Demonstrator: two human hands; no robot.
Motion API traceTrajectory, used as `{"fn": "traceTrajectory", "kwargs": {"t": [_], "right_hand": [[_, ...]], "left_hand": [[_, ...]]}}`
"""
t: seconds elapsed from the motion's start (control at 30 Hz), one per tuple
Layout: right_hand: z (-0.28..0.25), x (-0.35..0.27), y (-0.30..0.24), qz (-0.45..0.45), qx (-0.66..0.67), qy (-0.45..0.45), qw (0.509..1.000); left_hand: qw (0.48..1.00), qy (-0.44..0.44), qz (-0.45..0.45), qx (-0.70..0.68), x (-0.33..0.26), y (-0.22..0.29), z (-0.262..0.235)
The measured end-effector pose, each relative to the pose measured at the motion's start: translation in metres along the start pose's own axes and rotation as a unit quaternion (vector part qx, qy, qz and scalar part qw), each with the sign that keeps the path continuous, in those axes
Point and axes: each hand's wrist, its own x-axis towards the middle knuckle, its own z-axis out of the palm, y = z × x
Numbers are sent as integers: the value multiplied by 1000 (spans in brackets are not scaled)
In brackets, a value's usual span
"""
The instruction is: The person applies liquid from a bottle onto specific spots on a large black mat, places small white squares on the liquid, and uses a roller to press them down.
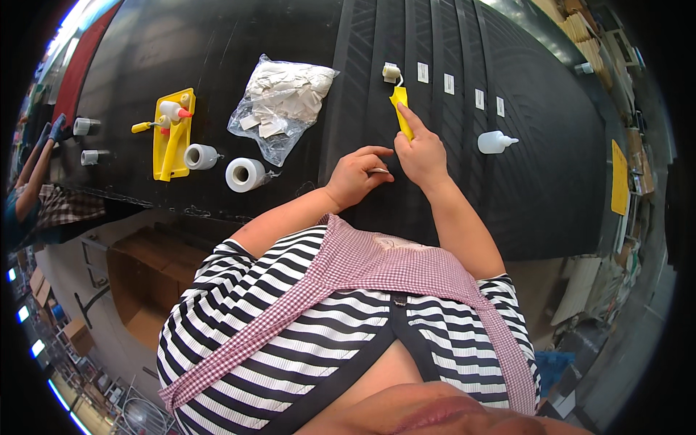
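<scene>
My right hand (pixel 423 151) grips the yellow handle of a small paint roller (pixel 402 113). The roller's pale head rests on a white label (pixel 388 80) lying on a black rubber sheet (pixel 290 29). Farther right, several more white labels (pixel 449 84) lie in a slanting row on the dark strips. Nearer to me, my left hand (pixel 358 176) is closed with a small white label (pixel 378 170) pinched in its fingers. A clear plastic bag (pixel 283 101) full of white labels lies left of my hands. A white squeeze bottle (pixel 494 142) lies on its side to the right.
At left, a yellow tray (pixel 161 156) holds another roller and a red-tipped bottle. Two rolls of clear film (pixel 245 175) stand beside it. Two small clear cups (pixel 87 127) are near the far left, where another person's gloved hands (pixel 55 130) touch the table edge. An open cardboard box (pixel 145 283) sits below.
</scene>
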Motion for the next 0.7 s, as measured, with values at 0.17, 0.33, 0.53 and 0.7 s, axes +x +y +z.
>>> {"fn": "traceTrajectory", "kwargs": {"t": [0.17, 0.33, 0.53, 0.7], "right_hand": [[3, -10, -4, 1, -47, -26, 999], [2, -20, -3, -4, -53, -35, 998], [4, -22, 0, -3, -53, -34, 998], [1, -30, 8, -14, -16, -26, 999]], "left_hand": [[1000, 2, -4, 20, -1, 1, -1], [999, 21, 32, 31, -1, -4, 3], [999, 22, 32, 18, -1, -1, 2], [999, 12, 38, 18, 0, 1, -1]]}}
